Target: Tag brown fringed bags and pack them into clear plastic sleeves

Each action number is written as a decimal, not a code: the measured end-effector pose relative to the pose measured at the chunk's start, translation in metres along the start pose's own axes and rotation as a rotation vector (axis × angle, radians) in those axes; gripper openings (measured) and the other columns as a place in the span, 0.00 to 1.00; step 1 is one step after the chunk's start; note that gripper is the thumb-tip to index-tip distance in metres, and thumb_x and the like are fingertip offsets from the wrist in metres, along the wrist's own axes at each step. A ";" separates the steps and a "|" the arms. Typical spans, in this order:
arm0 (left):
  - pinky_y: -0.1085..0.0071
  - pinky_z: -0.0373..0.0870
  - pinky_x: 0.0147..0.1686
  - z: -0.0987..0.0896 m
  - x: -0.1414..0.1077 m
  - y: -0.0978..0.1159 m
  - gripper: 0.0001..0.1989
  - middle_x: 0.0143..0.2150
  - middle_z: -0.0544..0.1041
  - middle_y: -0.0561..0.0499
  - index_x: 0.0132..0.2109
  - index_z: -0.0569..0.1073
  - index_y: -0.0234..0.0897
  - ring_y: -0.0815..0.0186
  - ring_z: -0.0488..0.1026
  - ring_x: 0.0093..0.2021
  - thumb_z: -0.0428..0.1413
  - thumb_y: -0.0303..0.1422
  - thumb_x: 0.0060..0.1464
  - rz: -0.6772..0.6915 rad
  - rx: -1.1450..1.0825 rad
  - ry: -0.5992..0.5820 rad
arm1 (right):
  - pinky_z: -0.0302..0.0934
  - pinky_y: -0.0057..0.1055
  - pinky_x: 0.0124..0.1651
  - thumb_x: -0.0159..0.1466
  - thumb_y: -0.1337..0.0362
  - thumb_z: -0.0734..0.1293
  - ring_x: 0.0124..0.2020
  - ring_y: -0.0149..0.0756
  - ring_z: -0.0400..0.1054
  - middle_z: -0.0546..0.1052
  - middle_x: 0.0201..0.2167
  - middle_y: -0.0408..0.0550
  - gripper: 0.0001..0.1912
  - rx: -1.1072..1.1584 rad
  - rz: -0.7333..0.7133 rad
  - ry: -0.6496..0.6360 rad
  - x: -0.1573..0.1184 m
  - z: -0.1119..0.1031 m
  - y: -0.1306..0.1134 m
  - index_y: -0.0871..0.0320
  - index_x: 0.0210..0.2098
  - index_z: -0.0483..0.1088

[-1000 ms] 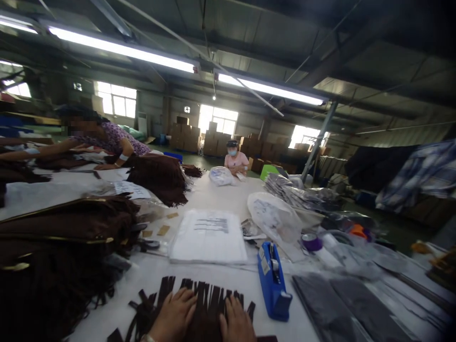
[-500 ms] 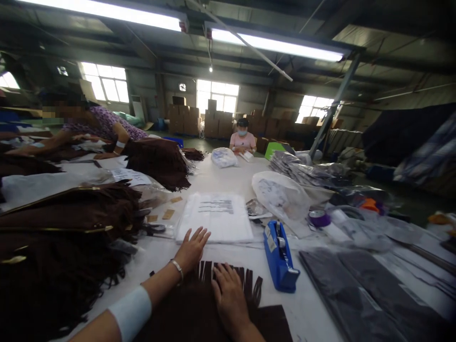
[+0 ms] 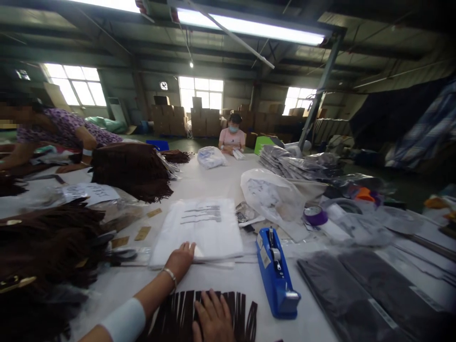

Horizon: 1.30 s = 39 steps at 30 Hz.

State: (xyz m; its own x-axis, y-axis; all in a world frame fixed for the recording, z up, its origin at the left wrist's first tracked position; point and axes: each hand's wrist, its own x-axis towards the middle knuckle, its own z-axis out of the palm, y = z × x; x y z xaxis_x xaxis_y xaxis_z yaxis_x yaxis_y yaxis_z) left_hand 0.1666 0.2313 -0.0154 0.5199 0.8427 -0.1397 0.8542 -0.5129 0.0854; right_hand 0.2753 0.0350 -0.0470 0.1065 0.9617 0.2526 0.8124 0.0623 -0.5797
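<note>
On the table ahead lies a stack of white plastic bags point(image 3: 203, 232) with dark printed lines. My left hand point(image 3: 180, 261), fingers close together, grips the front edge of the top plastic bag, which lifts slightly at the fingertips; the thumb is hidden. A bracelet and a pale band circle that arm. My right hand point(image 3: 213, 316) rests flat, fingers a little apart, on the strips of a dark brown fringed piece point(image 3: 178, 311) at the near edge of view. Most of that piece is out of frame.
A blue tape dispenser point(image 3: 276, 273) stands right of the bags, near grey packed items point(image 3: 342, 289). Brown fringed goods point(image 3: 46, 256) are piled left. A clear bag point(image 3: 267, 194) and purple tape roll point(image 3: 315, 215) lie beyond. Co-workers sit opposite point(image 3: 232, 137) and lean at left point(image 3: 67, 126).
My left hand has gone from hovering by the stack to the front edge of the top plastic bag. My right hand stays on the fringe. The view has shifted right.
</note>
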 end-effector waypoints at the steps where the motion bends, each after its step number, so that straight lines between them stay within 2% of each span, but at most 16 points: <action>1: 0.55 0.69 0.48 -0.001 0.000 0.001 0.27 0.56 0.66 0.29 0.57 0.64 0.26 0.52 0.66 0.57 0.38 0.14 0.52 0.013 -0.005 -0.012 | 0.52 0.49 0.62 0.61 0.57 0.64 0.58 0.45 0.60 0.68 0.56 0.39 0.17 -0.002 -0.001 -0.003 0.000 0.000 0.000 0.44 0.50 0.69; 3: 0.58 0.69 0.50 -0.008 -0.006 0.002 0.25 0.56 0.67 0.31 0.56 0.66 0.26 0.53 0.67 0.56 0.44 0.15 0.51 0.055 -0.032 -0.041 | 0.52 0.48 0.62 0.61 0.57 0.64 0.58 0.45 0.60 0.68 0.55 0.39 0.17 0.003 0.009 -0.014 0.002 -0.005 -0.003 0.45 0.50 0.70; 5: 0.62 0.67 0.53 -0.019 -0.026 0.004 0.23 0.56 0.68 0.35 0.55 0.68 0.29 0.56 0.66 0.57 0.50 0.20 0.50 0.110 -0.066 -0.062 | 0.51 0.47 0.63 0.61 0.59 0.63 0.59 0.43 0.59 0.68 0.56 0.38 0.17 0.009 0.031 -0.041 0.006 -0.015 -0.009 0.45 0.50 0.69; 8: 0.68 0.67 0.54 -0.027 -0.090 0.016 0.16 0.52 0.74 0.45 0.51 0.71 0.36 0.63 0.70 0.53 0.48 0.28 0.58 0.134 -0.238 0.007 | 0.47 0.46 0.65 0.64 0.62 0.59 0.61 0.40 0.56 0.66 0.57 0.39 0.18 -0.006 0.044 -0.144 0.009 -0.039 -0.024 0.47 0.53 0.67; 10: 0.70 0.69 0.51 -0.024 -0.142 0.028 0.15 0.47 0.76 0.50 0.48 0.73 0.39 0.66 0.73 0.48 0.44 0.31 0.61 0.131 -0.395 0.074 | 0.48 0.44 0.65 0.65 0.63 0.57 0.62 0.40 0.54 0.65 0.58 0.43 0.20 -0.037 0.047 -0.196 0.005 -0.058 -0.031 0.51 0.56 0.65; 12: 0.69 0.70 0.51 -0.014 -0.186 0.039 0.15 0.47 0.76 0.51 0.47 0.73 0.41 0.66 0.73 0.47 0.43 0.32 0.62 0.147 -0.469 0.113 | 0.49 0.42 0.64 0.66 0.61 0.56 0.61 0.39 0.56 0.66 0.58 0.46 0.20 -0.080 0.048 -0.214 -0.006 -0.075 -0.032 0.54 0.56 0.64; 15: 0.63 0.66 0.56 0.002 -0.216 0.049 0.16 0.53 0.73 0.47 0.52 0.71 0.38 0.62 0.69 0.54 0.44 0.34 0.62 0.152 -0.439 0.151 | 0.49 0.40 0.63 0.68 0.59 0.53 0.59 0.38 0.58 0.68 0.56 0.47 0.20 -0.168 0.041 -0.275 -0.029 -0.087 -0.028 0.55 0.55 0.65; 17: 0.59 0.62 0.59 0.009 -0.213 0.049 0.18 0.56 0.71 0.46 0.54 0.70 0.38 0.60 0.66 0.57 0.43 0.35 0.62 0.144 -0.402 0.136 | 0.47 0.41 0.64 0.68 0.58 0.53 0.61 0.39 0.56 0.66 0.58 0.47 0.21 -0.235 0.053 -0.334 -0.039 -0.086 -0.024 0.55 0.57 0.64; 19: 0.56 0.60 0.59 0.009 -0.199 0.047 0.18 0.58 0.68 0.47 0.55 0.69 0.39 0.59 0.64 0.59 0.42 0.36 0.63 0.140 -0.370 0.079 | 0.45 0.43 0.64 0.68 0.58 0.53 0.63 0.40 0.52 0.62 0.61 0.46 0.22 -0.280 0.087 -0.369 -0.037 -0.078 -0.021 0.55 0.59 0.61; 23: 0.54 0.58 0.59 -0.004 -0.173 0.044 0.21 0.62 0.63 0.47 0.58 0.66 0.38 0.57 0.59 0.62 0.41 0.36 0.63 0.103 -0.300 -0.017 | 0.45 0.43 0.64 0.68 0.58 0.53 0.63 0.40 0.51 0.61 0.61 0.46 0.22 -0.288 0.155 -0.344 0.006 -0.065 -0.018 0.56 0.58 0.61; 26: 0.54 0.57 0.59 -0.011 -0.172 0.046 0.21 0.61 0.64 0.42 0.58 0.67 0.34 0.56 0.59 0.62 0.43 0.35 0.62 0.031 -0.249 0.011 | 0.46 0.45 0.62 0.68 0.56 0.52 0.62 0.42 0.54 0.63 0.60 0.51 0.23 -0.265 0.185 -0.289 0.029 -0.073 -0.019 0.59 0.57 0.63; 28: 0.54 0.55 0.60 -0.011 -0.179 0.050 0.20 0.60 0.65 0.41 0.56 0.68 0.33 0.56 0.59 0.62 0.44 0.35 0.61 0.029 -0.256 0.083 | 0.46 0.45 0.62 0.69 0.55 0.50 0.60 0.41 0.56 0.65 0.58 0.52 0.24 -0.248 0.199 -0.254 0.021 -0.083 -0.020 0.58 0.56 0.63; 30: 0.56 0.53 0.61 -0.006 -0.185 0.056 0.19 0.60 0.67 0.44 0.55 0.68 0.37 0.59 0.59 0.62 0.43 0.36 0.62 0.137 -0.316 0.115 | 0.47 0.41 0.62 0.69 0.54 0.50 0.58 0.38 0.58 0.68 0.57 0.49 0.23 -0.234 0.174 -0.244 -0.005 -0.091 -0.019 0.55 0.55 0.64; 33: 0.56 0.53 0.61 0.002 -0.175 0.063 0.19 0.61 0.64 0.50 0.56 0.67 0.44 0.62 0.58 0.63 0.41 0.38 0.63 0.288 -0.402 0.013 | 0.46 0.41 0.63 0.68 0.55 0.52 0.60 0.38 0.56 0.66 0.58 0.46 0.21 -0.260 0.099 -0.255 -0.046 -0.093 -0.016 0.53 0.56 0.63; 36: 0.51 0.50 0.61 0.006 -0.142 0.065 0.20 0.65 0.58 0.51 0.60 0.62 0.46 0.60 0.53 0.65 0.40 0.37 0.63 0.215 -0.377 -0.094 | 0.44 0.45 0.63 0.68 0.58 0.53 0.61 0.40 0.53 0.63 0.60 0.45 0.21 -0.313 0.096 -0.237 -0.059 -0.084 -0.014 0.54 0.58 0.61; 39: 0.45 0.48 0.60 0.000 -0.114 0.066 0.21 0.65 0.57 0.48 0.61 0.61 0.43 0.55 0.51 0.65 0.42 0.34 0.62 0.143 -0.327 -0.110 | 0.47 0.45 0.62 0.67 0.58 0.55 0.60 0.41 0.56 0.65 0.59 0.47 0.20 -0.339 0.130 -0.194 -0.052 -0.076 -0.014 0.54 0.56 0.64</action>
State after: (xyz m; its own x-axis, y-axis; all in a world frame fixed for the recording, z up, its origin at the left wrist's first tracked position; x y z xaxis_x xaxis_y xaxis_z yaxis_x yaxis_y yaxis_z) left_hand 0.1640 0.1008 0.0058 0.6464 0.7345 -0.2067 0.7367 -0.5303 0.4196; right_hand 0.3017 -0.0356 0.0066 0.1370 0.9903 0.0243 0.9455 -0.1234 -0.3013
